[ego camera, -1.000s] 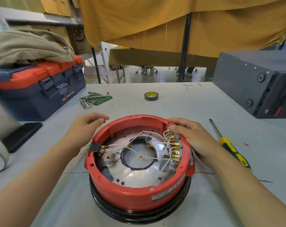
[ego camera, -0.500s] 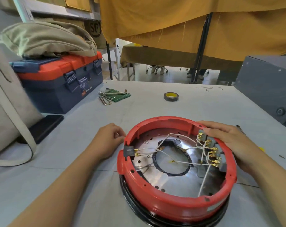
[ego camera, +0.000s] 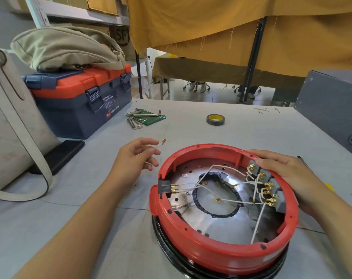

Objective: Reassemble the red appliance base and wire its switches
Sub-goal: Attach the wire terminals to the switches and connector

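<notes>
Item: red appliance base (ego camera: 221,246), sitting upturned on a black ring at lower right of the frame, resting on the grey worktop (ego camera: 191,125).
Interior: silver plate (ego camera: 217,222) with a round, black-edged opening showing at centre; white wires (ego camera: 241,202) crossing it.
Switches: grey switch block (ego camera: 271,184) lining the right inner wall, carrying a row of brass terminals, several already taking wires.
Socket: black connector (ego camera: 164,186) sitting in the left wall, two brass pins wired.
Left hands entry: left hand (ego camera: 135,158) hovering left of centre, just beside the base, fingers partly curled and pinching a loose wire (ego camera: 160,143) with a brass terminal at its free end.
Right hands entry: right hand (ego camera: 288,174) lying over the right rim, fingers fairly straight, thumb pressing near the top of the switch block, steadying the base.
Progress: seemingly midway; most leads appearing seated, one brass-tipped lead (ego camera: 217,200) lying unattached in the opening, and the loose wire not yet fitted.
Remaining: by judgement, connecting the loose wire, seating the stray lead, then closing the base; no cover showing in view.
Surroundings: toolbox (ego camera: 80,97) standing at upper left; tape roll (ego camera: 215,119) and hex keys (ego camera: 135,121) lying at centre top.
</notes>
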### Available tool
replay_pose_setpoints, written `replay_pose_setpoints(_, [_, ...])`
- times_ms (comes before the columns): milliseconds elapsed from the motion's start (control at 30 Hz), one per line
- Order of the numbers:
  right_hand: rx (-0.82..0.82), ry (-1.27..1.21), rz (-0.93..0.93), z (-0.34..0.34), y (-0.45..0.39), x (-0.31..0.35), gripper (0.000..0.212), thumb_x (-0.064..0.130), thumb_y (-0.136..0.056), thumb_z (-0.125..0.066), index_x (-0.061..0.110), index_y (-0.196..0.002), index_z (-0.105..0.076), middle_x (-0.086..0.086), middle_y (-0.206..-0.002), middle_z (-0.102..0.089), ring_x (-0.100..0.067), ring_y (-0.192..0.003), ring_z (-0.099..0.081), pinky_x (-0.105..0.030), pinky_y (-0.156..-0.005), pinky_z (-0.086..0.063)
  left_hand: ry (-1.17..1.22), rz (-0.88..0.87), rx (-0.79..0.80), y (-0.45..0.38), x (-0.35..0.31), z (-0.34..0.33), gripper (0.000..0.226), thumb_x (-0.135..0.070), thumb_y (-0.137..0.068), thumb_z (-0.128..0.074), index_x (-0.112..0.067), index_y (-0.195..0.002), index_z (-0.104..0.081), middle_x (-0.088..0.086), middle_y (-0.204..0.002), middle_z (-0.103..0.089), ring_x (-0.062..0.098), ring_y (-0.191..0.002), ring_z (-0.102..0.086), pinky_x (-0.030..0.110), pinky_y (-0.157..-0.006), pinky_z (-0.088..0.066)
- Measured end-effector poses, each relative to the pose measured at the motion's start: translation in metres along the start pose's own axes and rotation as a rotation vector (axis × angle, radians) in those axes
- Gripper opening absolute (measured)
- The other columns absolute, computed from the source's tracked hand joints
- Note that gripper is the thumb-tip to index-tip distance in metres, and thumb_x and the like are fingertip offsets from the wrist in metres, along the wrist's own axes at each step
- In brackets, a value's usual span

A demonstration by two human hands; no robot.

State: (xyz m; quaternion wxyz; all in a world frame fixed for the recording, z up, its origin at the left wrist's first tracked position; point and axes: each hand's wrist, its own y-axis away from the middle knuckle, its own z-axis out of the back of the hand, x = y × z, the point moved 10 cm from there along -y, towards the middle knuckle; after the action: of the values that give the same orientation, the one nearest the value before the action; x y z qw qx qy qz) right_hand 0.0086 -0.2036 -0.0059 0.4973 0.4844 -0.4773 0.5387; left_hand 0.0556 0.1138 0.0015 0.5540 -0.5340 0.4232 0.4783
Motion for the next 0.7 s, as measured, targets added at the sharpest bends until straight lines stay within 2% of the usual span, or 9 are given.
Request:
replay_pose_setpoints(100, [-0.004, -0.004, -0.009, 0.000, 0.000, 0.000, 0.026, 0.013, -0.088, -0.056, 0.027, -0.099, -0.075, -0.008, -0.095, -0.075, -0.020, -0.080, -0.072, -0.019, -0.059, -0.054, 0.057, -0.001, 0.077, 0.002, -0.004, -0.009, 0.035, 0.006, -0.094, -0.044, -0.020, -0.105, -0.065, 0.007, -0.092, -0.070, 0.014, -0.058, -0.063, 0.020, -0.055, -0.052])
replay_pose_setpoints(167, [-0.005, 0.002, -0.009, 0.000, 0.000, 0.000, 0.026, 0.013, -0.088, -0.056, 0.027, -0.100, -0.074, -0.008, -0.096, -0.075, -0.021, -0.082, -0.072, -0.019, -0.060, -0.054, 0.055, -0.010, 0.099, 0.003, -0.008, -0.012, 0.038, 0.007, -0.094, -0.042, -0.021, -0.103, -0.066, 0.005, -0.089, -0.069, 0.013, -0.061, -0.063, 0.019, -0.056, -0.050])
replay_pose_setpoints(333, [-0.004, 0.015, -0.011, 0.000, 0.000, 0.000, 0.026, 0.014, -0.088, -0.056, 0.027, -0.100, -0.074, -0.008, -0.096, -0.075, -0.022, -0.083, -0.072, -0.019, -0.059, -0.054, 0.004, -0.015, 0.083, 0.007, -0.015, -0.014, 0.021, -0.007, -0.091, -0.056, -0.020, -0.087, -0.073, -0.009, -0.067, -0.062, 0.004, -0.053, -0.043, 0.013, -0.047, -0.034])
replay_pose_setpoints(433, [-0.007, 0.018, -0.014, 0.000, 0.000, -0.001, 0.025, 0.014, -0.088, -0.056, 0.026, -0.100, -0.074, -0.008, -0.096, -0.074, -0.021, -0.084, -0.072, -0.020, -0.060, -0.054, -0.054, -0.040, 0.073, 0.010, -0.023, -0.015, 0.013, -0.013, -0.087, -0.063, -0.020, -0.083, -0.073, -0.013, -0.062, -0.063, -0.002, -0.052, -0.045, 0.011, -0.047, -0.035])
replay_pose_setpoints(533, [-0.008, 0.035, -0.012, 0.001, 0.000, 0.000, 0.025, 0.014, -0.088, -0.056, 0.027, -0.100, -0.074, -0.007, -0.097, -0.074, -0.021, -0.086, -0.072, -0.019, -0.062, -0.055, -0.093, -0.084, 0.070, 0.013, -0.031, -0.017, 0.011, -0.014, -0.085, -0.065, -0.021, -0.081, -0.072, -0.016, -0.066, -0.067, -0.007, -0.054, -0.050, 0.009, -0.048, -0.037])
replay_pose_setpoints(700, [-0.018, 0.038, -0.013, 0.001, 0.001, 0.001, 0.024, 0.013, -0.089, -0.056, 0.025, -0.099, -0.074, -0.007, -0.095, -0.075, -0.020, -0.083, -0.072, -0.020, -0.061, -0.055, -0.113, -0.095, 0.101, 0.014, -0.033, -0.020, 0.013, -0.013, -0.085, -0.065, -0.022, -0.079, -0.072, -0.016, -0.062, -0.064, -0.004, -0.053, -0.049, 0.010, -0.048, -0.038])
